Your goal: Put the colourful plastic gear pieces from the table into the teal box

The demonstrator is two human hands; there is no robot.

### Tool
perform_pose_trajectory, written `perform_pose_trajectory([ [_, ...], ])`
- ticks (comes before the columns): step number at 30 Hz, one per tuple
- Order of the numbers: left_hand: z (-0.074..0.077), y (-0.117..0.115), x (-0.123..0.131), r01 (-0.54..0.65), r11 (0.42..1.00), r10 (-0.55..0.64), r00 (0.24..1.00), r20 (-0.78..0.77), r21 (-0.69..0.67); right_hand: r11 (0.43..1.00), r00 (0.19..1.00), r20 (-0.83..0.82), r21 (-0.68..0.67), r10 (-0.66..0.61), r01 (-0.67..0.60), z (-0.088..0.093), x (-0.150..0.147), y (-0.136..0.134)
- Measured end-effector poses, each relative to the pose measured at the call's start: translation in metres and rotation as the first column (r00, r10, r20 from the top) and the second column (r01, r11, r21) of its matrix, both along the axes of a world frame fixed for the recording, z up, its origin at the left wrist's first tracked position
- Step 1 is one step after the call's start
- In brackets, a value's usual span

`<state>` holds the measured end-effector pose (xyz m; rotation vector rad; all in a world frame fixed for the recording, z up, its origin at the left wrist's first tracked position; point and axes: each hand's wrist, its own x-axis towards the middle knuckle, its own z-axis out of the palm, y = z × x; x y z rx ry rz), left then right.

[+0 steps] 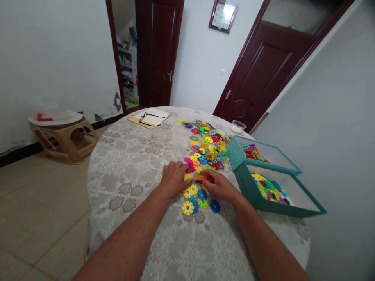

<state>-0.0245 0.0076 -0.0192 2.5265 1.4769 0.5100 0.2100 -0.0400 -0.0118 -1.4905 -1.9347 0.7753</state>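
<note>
On the desk [129,164]: left hand [174,176], right hand [219,185] among notched plastic discs [209,156].
Fingers [208,172] half-curled, grip unclear; best kept low, pinching discs singly by edge.

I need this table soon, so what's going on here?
A person's left hand and right hand are among multicoloured, notched, flat plastic discs spread on the grey floral tablecloth; whether either grips one can't be told. More pieces lie in the open teal rectangular box on the right.
</note>
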Motion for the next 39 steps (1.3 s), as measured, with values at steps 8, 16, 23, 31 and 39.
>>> perform_pose_trajectory([
  [8,0.003,-0.002,0.003,0.098,0.995,-0.101,0.992,0.08,0.034,0.907,0.878,-0.236,-0.034,-0.416,0.42,0.002,0.038,0.004],
  [16,0.003,-0.007,0.009,0.296,0.955,-0.297,0.951,0.082,0.022,0.991,0.99,0.08,0.07,-0.118,0.112,0.004,0.014,-0.011],
  [23,-0.002,0.003,0.006,0.194,0.98,-0.198,0.969,0.145,0.044,0.982,0.948,0.317,0.19,-0.04,-0.022,-0.003,-0.004,-0.012],
  [31,-0.003,0.013,-0.003,0.072,0.997,-0.078,0.962,0.262,0.029,0.962,0.964,0.254,0.273,-0.076,0.004,-0.004,0.005,-0.011],
  [39,0.006,0.002,-0.008,0.198,0.979,-0.195,0.979,0.051,-0.051,0.931,0.941,-0.028,0.136,-0.337,0.338,-0.003,0.015,-0.002],
])
